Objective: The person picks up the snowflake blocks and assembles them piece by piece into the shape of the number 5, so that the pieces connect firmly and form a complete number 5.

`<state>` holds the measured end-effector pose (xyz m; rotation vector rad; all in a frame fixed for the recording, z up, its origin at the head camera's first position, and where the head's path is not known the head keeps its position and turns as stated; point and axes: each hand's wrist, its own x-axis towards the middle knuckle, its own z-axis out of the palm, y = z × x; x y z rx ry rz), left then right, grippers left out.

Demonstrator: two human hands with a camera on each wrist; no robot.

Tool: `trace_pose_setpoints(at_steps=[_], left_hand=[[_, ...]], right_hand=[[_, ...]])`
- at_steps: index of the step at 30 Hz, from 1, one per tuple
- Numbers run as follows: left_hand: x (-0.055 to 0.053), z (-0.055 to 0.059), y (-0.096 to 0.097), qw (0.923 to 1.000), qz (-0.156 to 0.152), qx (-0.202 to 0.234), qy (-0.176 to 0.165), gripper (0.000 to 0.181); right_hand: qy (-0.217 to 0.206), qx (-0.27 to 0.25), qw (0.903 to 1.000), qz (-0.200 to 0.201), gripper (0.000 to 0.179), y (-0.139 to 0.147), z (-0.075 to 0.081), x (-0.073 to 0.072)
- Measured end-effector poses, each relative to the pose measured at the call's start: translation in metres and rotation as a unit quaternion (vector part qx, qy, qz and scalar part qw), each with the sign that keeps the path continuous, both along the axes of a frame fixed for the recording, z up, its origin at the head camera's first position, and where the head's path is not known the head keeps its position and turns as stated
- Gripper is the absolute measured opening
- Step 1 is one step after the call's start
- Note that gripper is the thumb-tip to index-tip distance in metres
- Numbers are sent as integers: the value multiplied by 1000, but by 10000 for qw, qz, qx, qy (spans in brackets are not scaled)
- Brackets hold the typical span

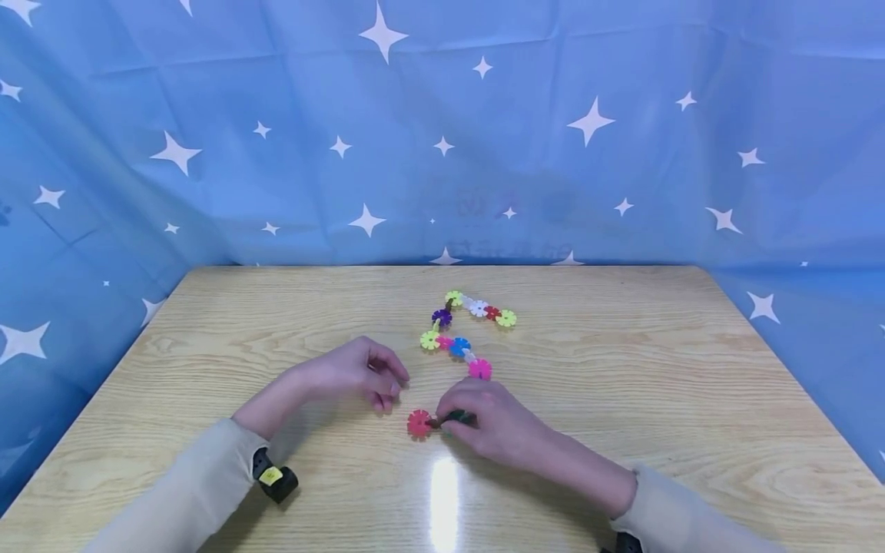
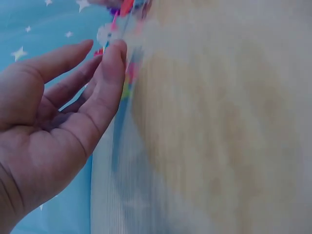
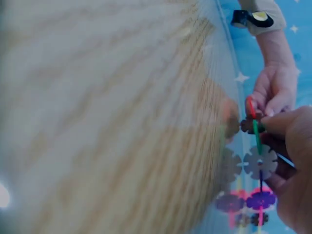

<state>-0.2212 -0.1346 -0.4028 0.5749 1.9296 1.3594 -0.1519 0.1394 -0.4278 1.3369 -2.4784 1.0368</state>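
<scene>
A chain of interlocking plastic snowflake discs lies on the table, its far part bending past a yellow-green disc (image 1: 430, 340), a blue disc (image 1: 459, 347) and a pink disc (image 1: 480, 369). My right hand (image 1: 494, 422) pinches the near part of this chain at a green disc (image 3: 256, 132). Beyond those fingertips a brown disc (image 3: 247, 125) and a red disc (image 1: 419, 423) stick out to the left. On the other side follow a pale disc (image 3: 260, 162) and a purple disc (image 3: 261, 200). Left of the red disc, my left hand (image 1: 362, 374) hovers with loosely bent fingers, holding nothing.
The wooden table (image 1: 657, 369) reaches back to a blue cloth (image 1: 525, 153) with white stars. A bright light reflection (image 1: 444, 503) shows near the front edge. The left wrist carries a black strap with a small camera (image 1: 275, 476).
</scene>
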Motion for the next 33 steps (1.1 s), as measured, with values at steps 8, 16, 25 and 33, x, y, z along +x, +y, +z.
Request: trace_pose_setpoints(at_steps=[8, 16, 25, 33], left_hand=[[-37, -9, 5, 9941, 1036, 106, 294, 28], [-75, -9, 32, 9763, 1811, -18, 1185, 37], [-94, -10, 54, 9737, 1733, 39, 1477, 47], [-100, -11, 73, 9741, 1257, -143, 1874, 54]], right_hand=[[146, -163, 9997, -119, 18, 8, 2, 6], [676, -203, 9974, -158, 21, 14, 4, 14], [1102, -186, 9920, -586, 27, 23, 5, 17], [719, 293, 9939, -779, 29, 28, 10, 18]])
